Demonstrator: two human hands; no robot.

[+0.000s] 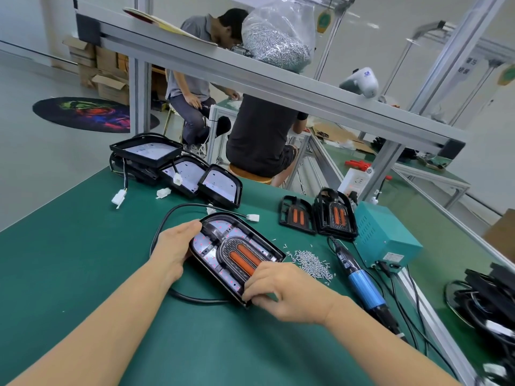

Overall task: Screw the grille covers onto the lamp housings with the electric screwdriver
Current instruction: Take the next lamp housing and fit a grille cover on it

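My right hand (274, 292) is lying over the near corner of the lamp housing (237, 257), so I cannot tell whether the fingertips are pinching a screw or only pressing the rim; the fingers are curled down onto that near edge. Part of the housing's cable (167, 221) is running out of sight under the housing and my left wrist. At 3 o'clock a heap of black parts with wires (485, 299) is being cut off by the frame edge, too dark to make out.

I am working over a green bench mat (83, 274), and pale floor is showing beyond it at 10 o'clock, with cardboard boxes (106, 76) and a round coloured rug (83, 114) farther off.

My left hand (174, 246) is gripping the housing's far left edge, thumb on top near the rounded end. The grille cover (239, 254), with its two orange strips, is sitting inside the housing between my hands.

Just to the right, loose screws (312, 263) are lying in a small pile, and beside them the electric screwdriver (362, 285) is lying on the mat, untouched, its cord leading to a teal power box (387, 235). At 1 o'clock two more grille covers (317, 215) are waiting. At 11 o'clock three open housings (178, 165) are resting overlapped. Beyond the aluminium rail (250, 76), holding a bag of screws (278, 37), two seated people (223, 93) are working.
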